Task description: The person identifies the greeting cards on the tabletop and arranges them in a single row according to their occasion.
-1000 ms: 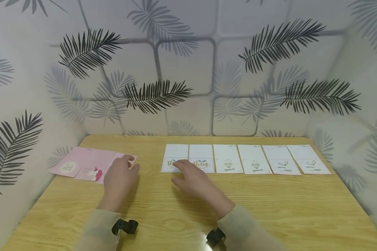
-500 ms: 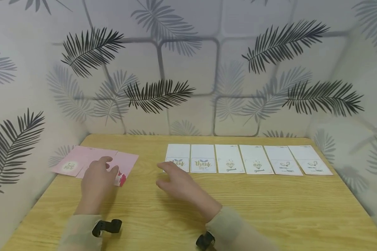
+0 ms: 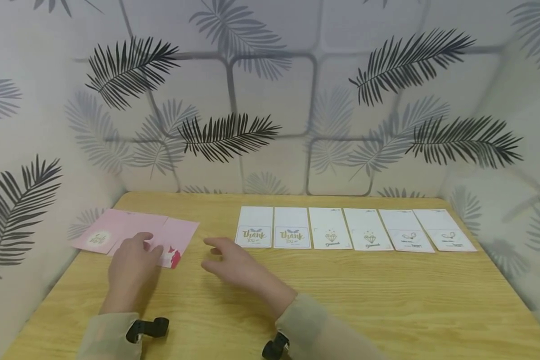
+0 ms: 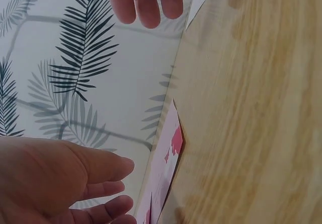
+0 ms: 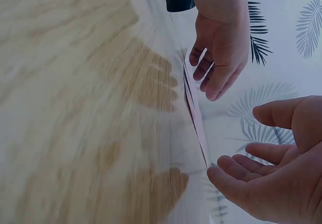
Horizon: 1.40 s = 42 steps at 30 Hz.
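Pink cards lie side by side on the table's left. The left one [image 3: 117,222] bears a pale circle with lettering, and the right one [image 3: 180,232] a red patch at its lower edge. My left hand [image 3: 132,267] hovers over the middle pink card, hiding much of it, fingers loosely bent around nothing. My right hand [image 3: 236,265] is over bare wood between the pink cards and the white row, fingers apart and holding nothing. Nearest to it are two white "Thank You" cards [image 3: 254,217]. In the left wrist view, the left hand [image 4: 55,183] is beside and above the pink cards.
Rightward, the white row continues with two diamond-print cards [image 3: 330,225] and two cards with a small leafy print [image 3: 402,220]. The wooden table [image 3: 387,300] meets a leaf-patterned backdrop [image 3: 270,165] behind and at both sides.
My left hand has moved left from the right pink card to over the middle one, uncovering the red patch. My right hand has moved left, off the "Thank You" cards. The cards look unmoved.
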Each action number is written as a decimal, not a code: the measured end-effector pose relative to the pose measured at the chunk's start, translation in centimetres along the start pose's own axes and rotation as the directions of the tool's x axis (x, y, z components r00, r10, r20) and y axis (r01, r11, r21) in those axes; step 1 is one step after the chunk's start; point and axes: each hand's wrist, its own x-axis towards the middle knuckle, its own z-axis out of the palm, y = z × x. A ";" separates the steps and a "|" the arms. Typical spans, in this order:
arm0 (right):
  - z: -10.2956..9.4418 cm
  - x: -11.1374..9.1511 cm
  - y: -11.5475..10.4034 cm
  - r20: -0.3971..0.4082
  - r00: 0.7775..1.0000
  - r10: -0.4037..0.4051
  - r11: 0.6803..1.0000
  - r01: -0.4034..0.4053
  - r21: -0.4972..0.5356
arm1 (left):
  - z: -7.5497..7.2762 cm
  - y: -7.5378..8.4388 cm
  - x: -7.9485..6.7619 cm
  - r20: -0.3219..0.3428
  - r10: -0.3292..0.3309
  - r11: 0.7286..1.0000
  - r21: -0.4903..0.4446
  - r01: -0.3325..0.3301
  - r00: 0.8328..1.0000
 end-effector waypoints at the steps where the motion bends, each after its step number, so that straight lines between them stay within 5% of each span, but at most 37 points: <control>1: 0.2 0.1 -0.1 -0.001 1.000 0.006 1.000 -0.006 0.021 | 0.0 -0.1 0.0 -0.004 0.000 1.000 0.003 0.000 1.000; 7: 1.4 0.7 -0.4 -0.008 0.998 0.056 0.983 -0.054 0.175 | 0.1 -0.8 0.1 -0.027 0.003 1.000 0.004 -0.003 1.000; 15: 3.7 1.6 -1.1 -0.039 0.984 0.174 0.894 -0.141 0.426 | 0.2 -1.9 0.2 0.014 0.000 1.000 0.016 0.000 1.000; 28: 5.2 3.4 -1.9 -0.081 0.964 0.252 0.808 -0.164 0.566 | 0.3 -2.4 0.7 0.080 -0.013 0.999 0.053 0.009 0.997; 42: 5.8 4.1 -1.6 -0.003 0.967 0.257 0.664 -0.174 0.727 | 0.3 -1.9 0.6 0.061 -0.005 0.995 0.100 -0.001 0.998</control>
